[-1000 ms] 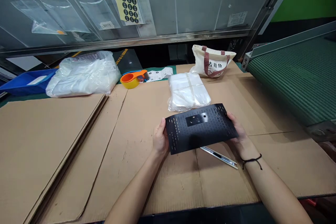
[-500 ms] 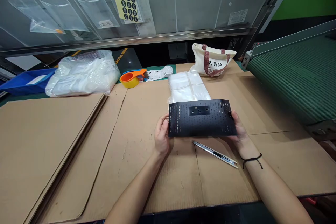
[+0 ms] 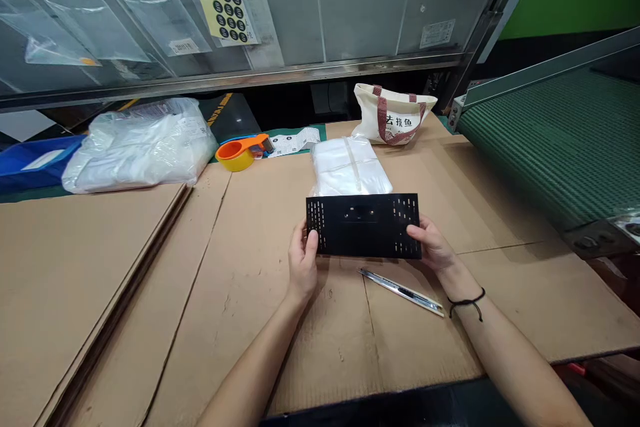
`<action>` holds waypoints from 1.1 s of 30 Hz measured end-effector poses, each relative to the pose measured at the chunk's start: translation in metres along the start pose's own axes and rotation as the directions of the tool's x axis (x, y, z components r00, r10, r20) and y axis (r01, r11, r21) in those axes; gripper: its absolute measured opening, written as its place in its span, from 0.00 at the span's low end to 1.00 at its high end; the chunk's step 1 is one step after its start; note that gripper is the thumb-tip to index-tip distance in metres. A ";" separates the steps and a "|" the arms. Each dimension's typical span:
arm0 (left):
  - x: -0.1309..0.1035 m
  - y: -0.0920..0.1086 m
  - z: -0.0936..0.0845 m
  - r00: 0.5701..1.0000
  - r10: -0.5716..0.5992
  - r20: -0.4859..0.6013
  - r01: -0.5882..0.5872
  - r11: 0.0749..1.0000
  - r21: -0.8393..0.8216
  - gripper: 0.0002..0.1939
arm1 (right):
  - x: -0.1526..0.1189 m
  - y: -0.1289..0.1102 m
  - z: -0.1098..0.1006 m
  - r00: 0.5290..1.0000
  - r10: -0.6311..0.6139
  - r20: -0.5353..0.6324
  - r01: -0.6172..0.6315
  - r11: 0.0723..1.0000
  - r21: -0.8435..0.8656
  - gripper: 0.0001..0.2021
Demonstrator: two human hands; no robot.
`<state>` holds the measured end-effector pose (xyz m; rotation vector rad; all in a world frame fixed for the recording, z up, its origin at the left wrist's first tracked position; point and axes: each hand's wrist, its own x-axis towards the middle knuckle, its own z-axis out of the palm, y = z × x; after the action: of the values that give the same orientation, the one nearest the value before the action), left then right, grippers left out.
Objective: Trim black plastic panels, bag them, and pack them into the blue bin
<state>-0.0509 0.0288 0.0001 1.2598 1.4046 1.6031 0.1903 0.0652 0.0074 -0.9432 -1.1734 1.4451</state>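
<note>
A flat black perforated panel (image 3: 363, 230) is held up between both hands, its broad face toward me. My left hand (image 3: 303, 260) grips its left edge, thumb in front. On the right edge my right hand (image 3: 434, 245) closes with its thumb across the face and the fingers hidden behind. Rows of small slots run along both ends of the panel, with a few holes near its upper middle. Below it a slim utility knife (image 3: 403, 292) lies on the cardboard. Just behind the panel rests a stack of clear plastic bags (image 3: 350, 167), partly covered by it.
Cardboard sheets (image 3: 250, 307) cover the table, with a thicker stack (image 3: 85, 267) at left. Along the back are a large plastic-wrapped bundle (image 3: 140, 147), a blue tray (image 3: 40, 173), an orange tape dispenser (image 3: 240, 152) and a cloth bag (image 3: 393, 117). A green conveyor (image 3: 560, 140) stands right.
The panel has turned so its face is more square to me. My right thumb now lies over its front. The whole view has shifted slightly.
</note>
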 end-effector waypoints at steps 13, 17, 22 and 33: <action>-0.004 -0.004 -0.005 0.988 0.140 0.060 -0.142 0.989 0.043 0.24 | -0.010 0.000 0.015 0.630 -0.776 0.038 0.456 0.330 -0.826 0.30; -0.008 -0.006 -0.002 0.978 0.202 0.052 -0.205 0.975 0.081 0.28 | -0.009 0.004 0.015 0.646 -0.763 -0.022 0.452 0.405 -0.795 0.35; -0.008 -0.011 -0.003 0.973 0.230 0.032 -0.232 0.964 0.126 0.30 | -0.008 0.007 0.015 0.678 -0.735 -0.020 0.501 0.482 -0.718 0.38; -0.010 -0.012 -0.004 0.951 0.307 0.024 -0.306 0.933 0.190 0.34 | -0.004 0.010 0.015 0.722 -0.682 -0.116 0.452 0.592 -0.667 0.36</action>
<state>-0.0532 0.0208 -0.0140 1.6575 1.4481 1.7048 0.1745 0.0577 0.0006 -1.0455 -1.4989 0.3132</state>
